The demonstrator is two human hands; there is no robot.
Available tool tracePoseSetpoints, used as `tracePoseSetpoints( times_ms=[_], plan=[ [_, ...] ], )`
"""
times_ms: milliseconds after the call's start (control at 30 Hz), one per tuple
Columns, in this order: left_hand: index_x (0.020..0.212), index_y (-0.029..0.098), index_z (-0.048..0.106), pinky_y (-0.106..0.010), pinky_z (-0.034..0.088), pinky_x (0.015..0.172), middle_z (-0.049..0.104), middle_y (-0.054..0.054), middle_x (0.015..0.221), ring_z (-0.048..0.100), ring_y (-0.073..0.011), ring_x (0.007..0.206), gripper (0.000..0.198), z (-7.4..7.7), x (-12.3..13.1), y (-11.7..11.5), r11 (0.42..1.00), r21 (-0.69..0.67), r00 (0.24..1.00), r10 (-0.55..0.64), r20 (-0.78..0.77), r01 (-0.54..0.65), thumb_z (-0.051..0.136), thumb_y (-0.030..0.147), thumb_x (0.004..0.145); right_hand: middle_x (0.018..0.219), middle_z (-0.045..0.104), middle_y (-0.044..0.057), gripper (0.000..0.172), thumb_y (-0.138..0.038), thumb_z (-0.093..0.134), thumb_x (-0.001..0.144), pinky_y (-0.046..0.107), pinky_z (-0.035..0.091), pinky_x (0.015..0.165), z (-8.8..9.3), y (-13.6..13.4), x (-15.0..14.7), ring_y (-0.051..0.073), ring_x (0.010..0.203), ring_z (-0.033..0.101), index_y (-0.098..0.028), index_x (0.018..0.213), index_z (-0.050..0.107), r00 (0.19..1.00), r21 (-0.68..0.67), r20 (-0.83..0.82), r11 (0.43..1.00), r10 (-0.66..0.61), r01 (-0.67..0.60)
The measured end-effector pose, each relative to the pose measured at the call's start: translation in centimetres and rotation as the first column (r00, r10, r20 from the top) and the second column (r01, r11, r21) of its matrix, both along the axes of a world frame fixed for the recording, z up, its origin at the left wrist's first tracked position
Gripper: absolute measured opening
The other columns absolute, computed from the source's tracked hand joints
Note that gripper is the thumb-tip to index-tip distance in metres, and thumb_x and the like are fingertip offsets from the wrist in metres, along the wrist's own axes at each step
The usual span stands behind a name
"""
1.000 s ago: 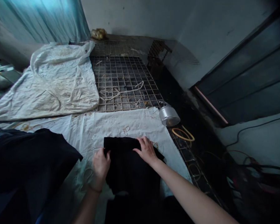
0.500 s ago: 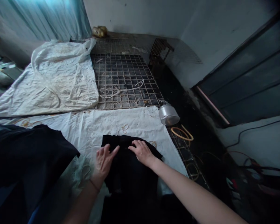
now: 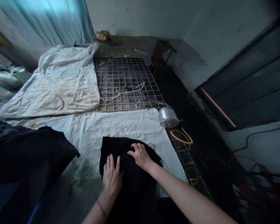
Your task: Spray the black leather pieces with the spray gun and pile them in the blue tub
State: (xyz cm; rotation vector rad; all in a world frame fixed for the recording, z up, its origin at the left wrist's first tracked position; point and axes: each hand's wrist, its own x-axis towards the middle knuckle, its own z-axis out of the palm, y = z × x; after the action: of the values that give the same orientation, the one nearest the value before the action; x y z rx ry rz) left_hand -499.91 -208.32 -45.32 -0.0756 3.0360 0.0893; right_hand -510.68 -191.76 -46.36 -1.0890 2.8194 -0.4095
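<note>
A folded black cloth (image 3: 126, 146) lies on a stained white sheet (image 3: 95, 127) in front of me. My left hand (image 3: 112, 177) rests flat on the cloth's near left part, fingers stretched out and pointing away. My right hand (image 3: 141, 155) lies palm down on the cloth's right part, fingers spread toward the left. Neither hand holds anything.
A heap of dark fabric (image 3: 25, 161) lies at the left. Beyond the sheet is a wire grid (image 3: 123, 81) with loose cords, and a crumpled white bag (image 3: 60, 84). A metal pot (image 3: 168, 117) and rubber bands (image 3: 180, 137) sit at the right. Cables (image 3: 259, 174) trail at far right.
My left hand has let go of the cloth's left edge and moved right onto the cloth, now lying flat. My right hand has slid slightly toward me.
</note>
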Motion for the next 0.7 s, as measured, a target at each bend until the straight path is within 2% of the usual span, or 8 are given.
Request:
tracePoseSetpoints(
  times_ms=[200, 333, 400, 467, 533, 600, 667, 700],
  plan=[
    [0.137, 0.019, 0.048, -0.051, 0.041, 0.099, 0.037, -0.020, 0.148, 0.034, -0.0375, 0.135, 0.053, -1.0, 0.9, 0.4, 0.998, 0.023, 0.997, 0.052, -0.049, -0.051, 0.053, 0.028, 0.084, 0.133, 0.050, 0.010, 0.051, -0.013, 0.045, 0.088, 0.041, 0.036, 0.098, 0.0, -2.4, 0.6, 0.026, 0.112, 0.045, -0.025, 0.137, 0.047, 0.998, -0.021, 0.000, 0.998, 0.066, -0.066],
    [0.138, 0.022, 0.046, -0.052, 0.040, 0.100, 0.034, -0.020, 0.150, 0.029, -0.0374, 0.138, 0.055, -1.3, 1.5, 0.6, 0.997, 0.037, 0.996, 0.070, -0.051, -0.068, 0.054, 0.027, 0.084, 0.126, 0.055, 0.009, 0.045, -0.013, 0.045, 0.088, 0.042, 0.040, 0.095, -0.2, -3.2, 1.5, 0.027, 0.108, 0.050, -0.027, 0.129, 0.055, 0.999, 0.051, 0.049, 0.999, 0.000, -0.003],
    [0.139, 0.023, 0.044, -0.053, 0.038, 0.101, 0.031, -0.020, 0.151, 0.026, -0.0374, 0.139, 0.055, -1.4, 1.9, 0.8, 0.998, 0.033, 0.996, 0.062, -0.067, -0.060, 0.053, 0.026, 0.084, 0.125, 0.056, 0.009, 0.045, -0.012, 0.047, 0.086, 0.040, 0.041, 0.094, 0.9, -2.6, 1.5, 0.027, 0.107, 0.052, -0.027, 0.127, 0.057, 0.999, 0.012, 0.047, 1.000, 0.023, -0.023],
    [0.139, 0.021, 0.044, -0.055, 0.036, 0.102, 0.029, -0.021, 0.152, 0.023, -0.0376, 0.141, 0.056, -1.8, 2.3, 0.8, 0.998, 0.031, 0.994, 0.052, -0.101, -0.049, 0.052, 0.028, 0.084, 0.125, 0.056, 0.008, 0.044, -0.014, 0.049, 0.086, 0.039, 0.040, 0.096, 3.0, -0.6, 0.2, 0.027, 0.108, 0.051, -0.026, 0.128, 0.056, 0.999, -0.109, -0.010, 0.993, 0.045, -0.046],
    [0.137, 0.019, 0.047, -0.058, 0.035, 0.102, 0.029, -0.022, 0.151, 0.021, -0.0394, 0.141, 0.058, -2.5, 2.7, 0.7, 0.999, 0.035, 0.988, 0.040, -0.150, -0.035, 0.053, 0.036, 0.082, 0.122, 0.057, 0.009, 0.040, -0.019, 0.049, 0.088, 0.040, 0.038, 0.100, 5.5, 3.0, -3.0, 0.026, 0.111, 0.050, -0.023, 0.127, 0.056, 0.991, -0.266, -0.120, 0.963, -0.065, 0.032],
    [0.135, 0.015, 0.050, -0.062, 0.034, 0.100, 0.029, -0.026, 0.150, 0.021, -0.0433, 0.140, 0.064, -3.4, 2.9, 0.5, 0.999, 0.039, 0.982, 0.021, -0.188, -0.014, 0.056, 0.044, 0.078, 0.113, 0.060, 0.011, 0.034, -0.022, 0.044, 0.090, 0.040, 0.037, 0.102, 8.0, 8.2, -7.9, 0.024, 0.111, 0.051, -0.018, 0.121, 0.058, 0.909, -0.409, -0.183, 0.870, -0.374, 0.275],
    [0.132, 0.013, 0.054, -0.064, 0.035, 0.098, 0.033, -0.028, 0.147, 0.024, -0.0450, 0.138, 0.066, -4.4, 2.8, 0.2, 0.999, 0.035, 0.982, 0.013, -0.188, -0.007, 0.058, 0.047, 0.075, 0.114, 0.059, 0.015, 0.034, -0.022, 0.039, 0.092, 0.039, 0.038, 0.100, 9.7, 14.0, -13.4, 0.024, 0.112, 0.051, -0.013, 0.119, 0.058, 0.673, -0.464, -0.095, 0.630, -0.734, 0.622],
    [0.131, 0.017, 0.055, -0.064, 0.035, 0.098, 0.037, -0.026, 0.146, 0.027, -0.0449, 0.137, 0.066, -4.8, 2.7, 0.0, 0.999, 0.037, 0.984, 0.023, -0.177, -0.016, 0.059, 0.048, 0.074, 0.116, 0.059, 0.017, 0.035, -0.021, 0.038, 0.092, 0.037, 0.039, 0.098, 10.1, 16.6, -16.0, 0.023, 0.111, 0.053, -0.010, 0.121, 0.056, 0.557, -0.402, 0.011, 0.506, -0.831, 0.763]
  ],
)
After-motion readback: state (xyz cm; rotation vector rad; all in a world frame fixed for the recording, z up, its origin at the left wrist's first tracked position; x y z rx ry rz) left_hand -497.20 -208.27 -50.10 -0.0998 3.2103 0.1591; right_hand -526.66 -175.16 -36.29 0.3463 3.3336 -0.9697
